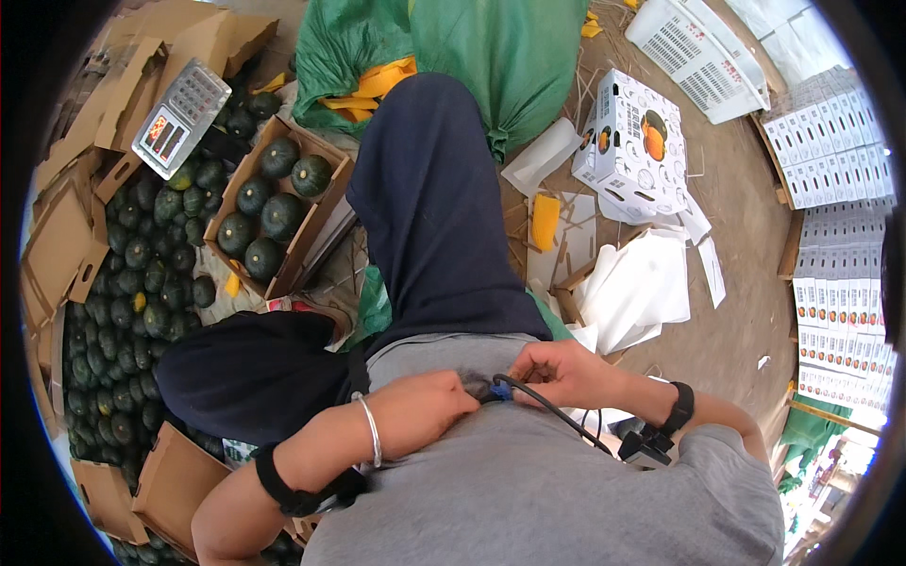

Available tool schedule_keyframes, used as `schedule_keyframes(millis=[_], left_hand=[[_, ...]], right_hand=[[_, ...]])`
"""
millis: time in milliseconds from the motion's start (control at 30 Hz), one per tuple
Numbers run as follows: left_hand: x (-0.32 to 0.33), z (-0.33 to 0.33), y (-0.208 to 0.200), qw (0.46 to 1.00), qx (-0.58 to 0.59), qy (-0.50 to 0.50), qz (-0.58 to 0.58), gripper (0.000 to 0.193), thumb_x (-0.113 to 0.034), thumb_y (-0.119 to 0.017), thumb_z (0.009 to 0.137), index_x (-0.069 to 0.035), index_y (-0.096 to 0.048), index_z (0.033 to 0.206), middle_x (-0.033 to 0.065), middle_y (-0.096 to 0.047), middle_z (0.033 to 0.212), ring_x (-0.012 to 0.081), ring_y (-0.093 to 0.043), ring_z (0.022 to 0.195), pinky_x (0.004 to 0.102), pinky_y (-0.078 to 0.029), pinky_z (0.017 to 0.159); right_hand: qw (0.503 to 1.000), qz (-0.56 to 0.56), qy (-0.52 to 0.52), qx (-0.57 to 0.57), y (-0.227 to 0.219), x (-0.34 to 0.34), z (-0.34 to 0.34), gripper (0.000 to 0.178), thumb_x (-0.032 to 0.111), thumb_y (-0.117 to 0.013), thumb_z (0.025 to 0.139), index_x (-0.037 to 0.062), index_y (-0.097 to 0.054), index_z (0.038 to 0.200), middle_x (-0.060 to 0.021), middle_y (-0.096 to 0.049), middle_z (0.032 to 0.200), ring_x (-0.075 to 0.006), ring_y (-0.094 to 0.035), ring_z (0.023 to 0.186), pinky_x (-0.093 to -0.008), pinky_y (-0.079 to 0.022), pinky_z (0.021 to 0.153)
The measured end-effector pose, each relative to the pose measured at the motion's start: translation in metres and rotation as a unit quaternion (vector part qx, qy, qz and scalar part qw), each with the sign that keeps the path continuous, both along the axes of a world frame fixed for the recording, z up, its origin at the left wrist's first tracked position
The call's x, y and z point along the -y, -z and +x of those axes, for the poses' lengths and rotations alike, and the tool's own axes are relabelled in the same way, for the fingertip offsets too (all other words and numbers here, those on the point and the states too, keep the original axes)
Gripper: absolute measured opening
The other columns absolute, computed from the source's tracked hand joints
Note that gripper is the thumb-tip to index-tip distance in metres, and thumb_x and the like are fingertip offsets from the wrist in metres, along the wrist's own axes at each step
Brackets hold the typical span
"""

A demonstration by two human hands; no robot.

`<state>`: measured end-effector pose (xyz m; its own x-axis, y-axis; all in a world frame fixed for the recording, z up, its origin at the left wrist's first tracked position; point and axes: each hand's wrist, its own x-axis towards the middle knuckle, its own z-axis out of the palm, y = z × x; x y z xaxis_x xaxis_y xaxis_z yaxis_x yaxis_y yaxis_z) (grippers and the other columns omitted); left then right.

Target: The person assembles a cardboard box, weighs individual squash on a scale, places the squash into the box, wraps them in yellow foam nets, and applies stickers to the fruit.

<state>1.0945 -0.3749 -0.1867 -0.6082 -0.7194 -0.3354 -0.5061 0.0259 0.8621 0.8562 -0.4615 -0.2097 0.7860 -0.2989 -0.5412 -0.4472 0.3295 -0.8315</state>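
Observation:
Both my hands meet at the front of my grey shirt (585,472), just above my dark trousers. A thin black cable (557,410) with a blue piece (502,389) on it runs between them and off toward my right wrist. My left hand (420,407), with a silver bangle at its wrist, is closed, its fingertips pinching a dark part beside the blue piece. From the other side my right hand (564,374) pinches at the cable by the blue piece. My fingers partly hide what they grip.
At left, dark green squashes (142,255) lie heaped, with several more in an open cardboard box (311,226). A digital scale (181,118) stands beyond. Ahead are a green sack (519,57) and a printed white carton (632,141). Stacked cartons (835,141) line the right side.

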Motion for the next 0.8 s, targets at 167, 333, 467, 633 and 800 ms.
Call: schedule_keyframes(millis=[167, 333, 467, 633, 800], left_hand=[[0.018, 0.008, 0.011, 0.993, 0.036, 0.029, 0.105, 0.022, -0.014, -0.055, 0.084, -0.007, -0.063, 0.103, 0.017, -0.064, 0.095, 0.0338, -0.061, 0.088, 0.0404, -0.048, 0.077], [0.022, 0.008, 0.018, 0.991, 0.025, 0.101, 0.09, 0.023, -0.017, -0.057, 0.084, -0.005, -0.062, 0.103, 0.0172, -0.063, 0.097, 0.0356, -0.06, 0.089, 0.0425, -0.048, 0.077], [0.029, -0.007, 0.016, 0.984, 0.115, 0.127, 0.052, 0.027, -0.018, -0.059, 0.083, -0.004, -0.061, 0.105, 0.0174, -0.063, 0.099, 0.0355, -0.06, 0.09, 0.0419, -0.048, 0.077], [0.04, 0.009, 0.025, 0.99, -0.008, 0.09, 0.105, 0.025, -0.013, -0.062, 0.08, 0.0, -0.063, 0.102, 0.0187, -0.064, 0.097, 0.0319, -0.063, 0.088, 0.0362, -0.05, 0.076], [0.031, 0.015, 0.057, 0.912, -0.185, -0.084, 0.357, 0.019, -0.002, -0.062, 0.083, 0.001, -0.062, 0.102, 0.0044, -0.064, 0.089, 0.0106, -0.06, 0.079, 0.0242, -0.05, 0.071]], right_hand=[[0.999, 0.028, 0.02, -0.002, 0.003, 0.0, 0.006, 0.017, 0.011, -0.064, 0.084, -0.0003, -0.059, 0.096, -0.0036, -0.064, 0.08, -0.0067, -0.056, 0.071, -0.0216, -0.046, 0.063], [1.0, -0.006, 0.013, -0.023, 0.003, -0.002, 0.006, 0.018, 0.014, -0.065, 0.085, 0.0, -0.059, 0.094, -0.0031, -0.063, 0.078, -0.007, -0.055, 0.07, -0.0219, -0.045, 0.062], [0.997, -0.043, -0.027, -0.057, -0.004, 0.002, 0.012, 0.017, 0.01, -0.066, 0.086, 0.0006, -0.056, 0.096, -0.0012, -0.061, 0.082, -0.0037, -0.055, 0.075, -0.0191, -0.045, 0.064], [0.997, -0.055, -0.025, -0.056, -0.004, 0.002, 0.011, 0.017, 0.011, -0.066, 0.086, 0.001, -0.056, 0.096, -0.0011, -0.061, 0.081, -0.0038, -0.055, 0.072, -0.0194, -0.045, 0.062], [0.996, 0.04, 0.038, -0.069, -0.005, -0.001, 0.013, 0.02, 0.018, -0.066, 0.086, 0.0009, -0.059, 0.094, -0.0013, -0.061, 0.077, -0.0058, -0.052, 0.068, -0.0212, -0.043, 0.059]])
